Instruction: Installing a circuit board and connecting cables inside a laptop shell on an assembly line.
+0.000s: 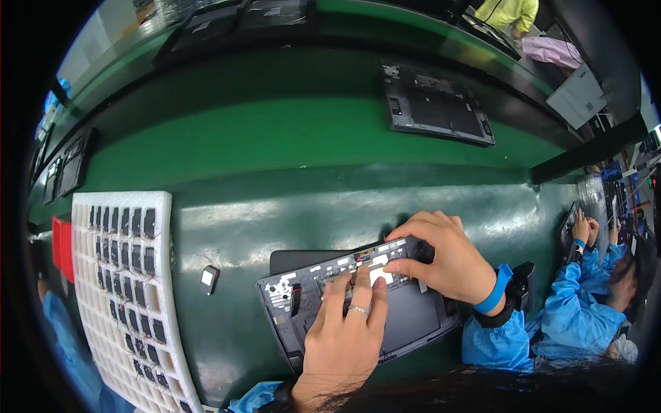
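Observation:
A dark grey laptop case [413, 323] lies tilted on the green bench in front of me, its inner side up. Several small white pieces and a narrow strip with tiny parts run along its far edge. My left hand [344, 330], with a ring on one finger, rests its stretched fingertips on that strip. My right hand [447, 255] grips the case's far edge, thumb on the inner side and index finger at the rim. Whether anything small sits under the left fingertips is hidden. Beneath the case, a flat black panel [289, 260] shows at its far left.
On the left stands a white foam tray [169, 275] with rows of small black wired parts, beside a red bin [63, 248]. One loose wired part [209, 277] lies between tray and case. Another laptop case [441, 107] lies farther back. A co-worker's hands [585, 229] are at right.

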`<state>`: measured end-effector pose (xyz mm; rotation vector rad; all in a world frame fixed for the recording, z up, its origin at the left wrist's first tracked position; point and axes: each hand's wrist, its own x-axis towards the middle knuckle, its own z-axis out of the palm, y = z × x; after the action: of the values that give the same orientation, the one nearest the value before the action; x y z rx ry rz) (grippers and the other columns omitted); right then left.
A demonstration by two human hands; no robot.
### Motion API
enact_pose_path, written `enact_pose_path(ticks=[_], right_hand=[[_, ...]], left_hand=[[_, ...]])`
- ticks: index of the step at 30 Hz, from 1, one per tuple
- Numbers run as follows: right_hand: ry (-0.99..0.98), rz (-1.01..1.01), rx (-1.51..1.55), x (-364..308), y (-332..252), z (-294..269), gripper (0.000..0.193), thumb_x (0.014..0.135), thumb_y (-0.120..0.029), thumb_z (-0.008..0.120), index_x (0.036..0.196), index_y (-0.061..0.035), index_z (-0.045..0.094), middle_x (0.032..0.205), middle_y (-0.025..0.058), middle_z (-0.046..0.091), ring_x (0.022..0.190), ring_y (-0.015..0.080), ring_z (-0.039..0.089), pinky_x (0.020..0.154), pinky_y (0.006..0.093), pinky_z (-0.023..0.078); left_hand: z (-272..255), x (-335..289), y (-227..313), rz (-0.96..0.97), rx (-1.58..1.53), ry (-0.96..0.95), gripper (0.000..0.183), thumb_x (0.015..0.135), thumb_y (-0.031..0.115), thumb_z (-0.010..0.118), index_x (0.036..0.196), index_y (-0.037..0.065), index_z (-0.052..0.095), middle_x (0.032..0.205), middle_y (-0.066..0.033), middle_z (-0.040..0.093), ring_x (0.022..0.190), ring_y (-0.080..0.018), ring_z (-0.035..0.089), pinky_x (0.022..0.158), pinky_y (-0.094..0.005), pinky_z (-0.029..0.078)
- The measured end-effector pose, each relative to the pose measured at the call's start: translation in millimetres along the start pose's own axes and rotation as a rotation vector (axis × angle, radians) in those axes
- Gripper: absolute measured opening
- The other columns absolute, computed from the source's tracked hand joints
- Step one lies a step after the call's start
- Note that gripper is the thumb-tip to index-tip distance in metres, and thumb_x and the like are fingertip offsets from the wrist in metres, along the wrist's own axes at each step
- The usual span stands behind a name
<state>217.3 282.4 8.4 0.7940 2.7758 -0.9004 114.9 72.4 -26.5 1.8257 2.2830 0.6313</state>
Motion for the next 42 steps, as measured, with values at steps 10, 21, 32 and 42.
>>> enact_pose_path(ticks=[10, 21, 32, 42], right_hand=[[0.048, -0.226, 0.185, 9, 12, -3, 0.050, 0.082, -0.025, 0.095, 0.129, -0.0148, 0.080, 0.114, 0.0041, 0.071, 0.108, 0.0267, 0.065, 0.100, 0.0408, 0.042], [0.095, -0.321, 0.200, -13, 22, -23, 0.028, 0.078, -0.022, 0.097, 0.091, -0.0097, 0.077, 0.135, 0.0113, 0.068, 0.115, 0.0313, 0.066, 0.103, 0.0447, 0.050], [0.075, -0.178, 0.350, -13, 41, 0, 0.041, 0.081, -0.016, 0.095, 0.111, -0.0108, 0.068, 0.136, 0.0122, 0.067, 0.119, 0.0336, 0.061, 0.106, 0.0456, 0.043], [0.186, -0.016, 0.393, -18, 13, 16, 0.059, 0.072, -0.006, 0.096, 0.124, -0.0074, 0.066, 0.119, 0.0119, 0.067, 0.115, 0.0335, 0.059, 0.103, 0.0431, 0.045]], left_hand=[[21, -6, 8, -0.046, 0.138, 0.111, 0.031, 0.100, 0.021, 0.069, 0.129, 0.010, 0.073, 0.146, -0.0132, 0.062, 0.132, -0.0334, 0.064, 0.104, -0.0464, 0.064], [-4, -12, -6, 0.026, -0.070, -0.217, 0.061, 0.105, 0.020, 0.052, 0.161, -0.003, 0.046, 0.173, -0.0246, 0.036, 0.157, -0.0454, 0.040, 0.124, -0.0549, 0.047], [10, 7, 23, -0.160, 0.191, 0.019, 0.047, 0.103, 0.021, 0.062, 0.148, 0.009, 0.064, 0.160, -0.0158, 0.057, 0.142, -0.0359, 0.060, 0.112, -0.0460, 0.059], [44, -10, 21, -0.048, 0.314, 0.291, 0.036, 0.109, 0.032, 0.066, 0.139, 0.012, 0.067, 0.150, -0.0151, 0.067, 0.139, -0.0364, 0.064, 0.116, -0.0503, 0.055]])
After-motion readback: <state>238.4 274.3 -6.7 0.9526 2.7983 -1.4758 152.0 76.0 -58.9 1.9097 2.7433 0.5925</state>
